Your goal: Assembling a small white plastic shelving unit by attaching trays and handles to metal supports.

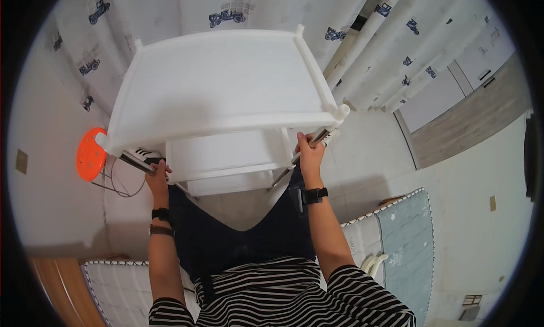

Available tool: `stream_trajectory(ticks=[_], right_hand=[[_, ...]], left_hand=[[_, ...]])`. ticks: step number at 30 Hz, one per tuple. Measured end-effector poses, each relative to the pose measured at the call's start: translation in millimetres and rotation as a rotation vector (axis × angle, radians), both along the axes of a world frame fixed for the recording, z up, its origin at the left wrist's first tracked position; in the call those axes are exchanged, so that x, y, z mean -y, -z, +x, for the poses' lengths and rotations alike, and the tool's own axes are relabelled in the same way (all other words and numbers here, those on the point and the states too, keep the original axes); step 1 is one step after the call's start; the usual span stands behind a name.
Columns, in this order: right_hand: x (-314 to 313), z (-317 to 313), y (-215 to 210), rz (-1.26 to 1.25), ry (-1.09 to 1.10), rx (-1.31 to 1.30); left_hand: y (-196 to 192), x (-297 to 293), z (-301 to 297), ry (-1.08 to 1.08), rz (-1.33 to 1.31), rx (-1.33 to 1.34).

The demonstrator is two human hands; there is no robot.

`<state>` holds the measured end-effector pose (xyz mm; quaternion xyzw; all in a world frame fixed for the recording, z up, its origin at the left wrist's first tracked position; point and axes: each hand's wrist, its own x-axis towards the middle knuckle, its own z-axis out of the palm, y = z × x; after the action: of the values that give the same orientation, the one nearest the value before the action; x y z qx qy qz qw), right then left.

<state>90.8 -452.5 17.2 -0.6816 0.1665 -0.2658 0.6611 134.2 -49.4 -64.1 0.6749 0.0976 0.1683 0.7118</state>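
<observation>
A white tiered shelf rack [226, 77] stands in front of me, its bare top tray facing up and lower tiers showing beneath. Metal posts join the tiers at the corners. My left hand [158, 173] is closed round the near left post [136, 161], just below the top tray. On the other side, my right hand [310, 151] grips the near right post [319, 136] in the same way. The rack sits between my spread legs, and its lowest parts are partly hidden by the upper tiers.
An orange round stool [90, 154] with thin metal legs stands at the left. White curtains [187, 9] printed with cars hang close behind the rack. Behind me lies a bed with a grey-and-white quilt [399, 236]. A wooden cabinet [464, 109] is at the far right.
</observation>
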Motion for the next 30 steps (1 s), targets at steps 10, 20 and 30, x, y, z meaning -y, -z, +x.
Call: stream_trajectory(ticks=[10, 20, 30], right_hand=[[10, -13, 89, -0.116, 0.096, -0.115], [-4, -39, 142, -0.246, 0.024, -0.071], [10, -51, 187, 0.067, -0.194, -0.241]], left_hand=[[53, 28, -20, -0.219, 0.061, 0.064], [71, 26, -46, -0.109, -0.231, -0.342], [115, 9, -64, 0.202, -0.095, -0.242]])
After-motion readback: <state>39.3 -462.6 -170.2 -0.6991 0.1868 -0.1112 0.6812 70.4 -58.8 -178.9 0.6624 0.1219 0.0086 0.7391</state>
